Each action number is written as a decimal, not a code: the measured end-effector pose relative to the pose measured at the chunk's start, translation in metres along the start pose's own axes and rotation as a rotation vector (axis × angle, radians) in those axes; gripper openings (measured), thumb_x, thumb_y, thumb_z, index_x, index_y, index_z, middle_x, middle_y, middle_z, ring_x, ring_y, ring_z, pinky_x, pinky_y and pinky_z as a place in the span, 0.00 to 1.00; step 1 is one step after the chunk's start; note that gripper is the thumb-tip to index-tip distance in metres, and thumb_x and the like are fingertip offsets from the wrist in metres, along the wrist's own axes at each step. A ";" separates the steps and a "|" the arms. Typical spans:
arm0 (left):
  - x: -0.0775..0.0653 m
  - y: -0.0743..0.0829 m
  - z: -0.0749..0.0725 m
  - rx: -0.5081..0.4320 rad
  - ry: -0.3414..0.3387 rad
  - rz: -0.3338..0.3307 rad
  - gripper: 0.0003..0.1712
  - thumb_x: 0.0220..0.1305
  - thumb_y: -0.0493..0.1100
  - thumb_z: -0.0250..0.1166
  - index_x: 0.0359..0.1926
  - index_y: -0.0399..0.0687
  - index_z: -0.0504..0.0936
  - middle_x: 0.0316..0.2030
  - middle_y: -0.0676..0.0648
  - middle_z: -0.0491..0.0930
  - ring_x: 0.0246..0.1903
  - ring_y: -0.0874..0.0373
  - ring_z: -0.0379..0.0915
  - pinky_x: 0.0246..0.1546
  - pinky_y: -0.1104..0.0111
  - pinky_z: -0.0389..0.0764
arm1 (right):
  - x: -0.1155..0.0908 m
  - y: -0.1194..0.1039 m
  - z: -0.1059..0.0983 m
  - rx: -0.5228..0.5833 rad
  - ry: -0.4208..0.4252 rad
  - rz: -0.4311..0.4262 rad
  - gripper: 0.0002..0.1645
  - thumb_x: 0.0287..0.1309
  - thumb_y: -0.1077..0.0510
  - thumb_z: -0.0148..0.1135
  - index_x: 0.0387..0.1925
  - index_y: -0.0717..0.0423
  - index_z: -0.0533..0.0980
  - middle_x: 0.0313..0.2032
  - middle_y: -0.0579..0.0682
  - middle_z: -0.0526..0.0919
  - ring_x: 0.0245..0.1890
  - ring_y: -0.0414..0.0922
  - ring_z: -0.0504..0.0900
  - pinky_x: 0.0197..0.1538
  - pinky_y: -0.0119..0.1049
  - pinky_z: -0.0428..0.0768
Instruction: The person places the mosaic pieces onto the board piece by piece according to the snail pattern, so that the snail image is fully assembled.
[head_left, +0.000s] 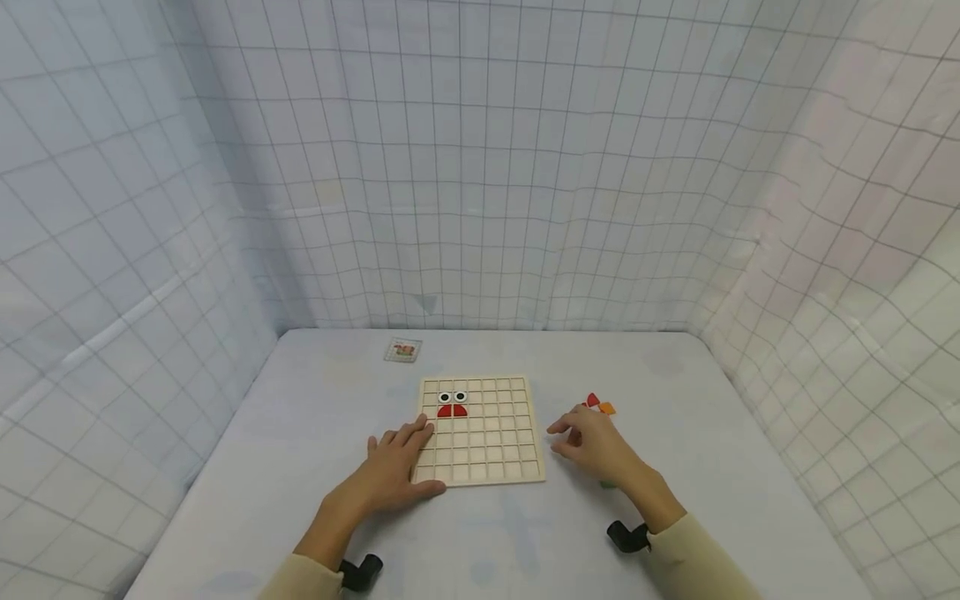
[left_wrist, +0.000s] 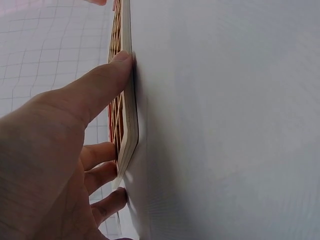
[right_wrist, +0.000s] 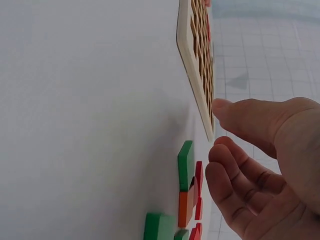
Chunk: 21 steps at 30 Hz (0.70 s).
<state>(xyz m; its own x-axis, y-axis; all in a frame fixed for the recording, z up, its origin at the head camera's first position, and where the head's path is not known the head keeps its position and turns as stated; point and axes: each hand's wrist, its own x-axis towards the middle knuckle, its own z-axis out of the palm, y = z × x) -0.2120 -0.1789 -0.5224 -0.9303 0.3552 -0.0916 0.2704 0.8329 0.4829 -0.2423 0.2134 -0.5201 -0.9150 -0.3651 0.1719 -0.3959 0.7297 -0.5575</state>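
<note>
A square wooden grid board (head_left: 487, 450) lies flat on the table. Two white eye pieces (head_left: 460, 397) sit side by side in its upper left cells, with two red curved pieces (head_left: 446, 411) directly below. My left hand (head_left: 393, 468) rests at the board's lower left corner, its fingers on the left side and its thumb on the front edge. Right of the board, my right hand (head_left: 594, 442) hovers with bent fingers, thumb and fingertips apart and nothing between them. In the right wrist view, a green piece (right_wrist: 185, 166) and an orange piece (right_wrist: 185, 208) lie below that hand.
Beyond my right hand lie a red piece (head_left: 593, 399) and an orange one; a green piece (head_left: 607, 484) shows partly under the wrist. A small picture card (head_left: 403, 350) lies behind the board. Grid-patterned curtains (head_left: 495, 167) enclose the table's back and sides.
</note>
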 end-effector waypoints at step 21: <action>-0.002 0.002 -0.002 0.004 -0.007 -0.024 0.62 0.68 0.66 0.83 0.91 0.42 0.67 0.93 0.38 0.61 0.85 0.26 0.64 0.81 0.13 0.52 | -0.023 0.019 -0.006 -0.042 -0.015 0.084 0.13 0.62 0.58 0.90 0.47 0.52 0.95 0.39 0.43 0.83 0.38 0.37 0.76 0.41 0.28 0.80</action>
<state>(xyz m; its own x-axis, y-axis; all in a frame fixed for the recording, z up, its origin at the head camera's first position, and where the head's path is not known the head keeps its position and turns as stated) -0.2098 -0.1792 -0.5193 -0.9348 0.3381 -0.1092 0.2491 0.8427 0.4772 -0.2294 0.2394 -0.5300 -0.9438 -0.3102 0.1138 -0.3213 0.7812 -0.5352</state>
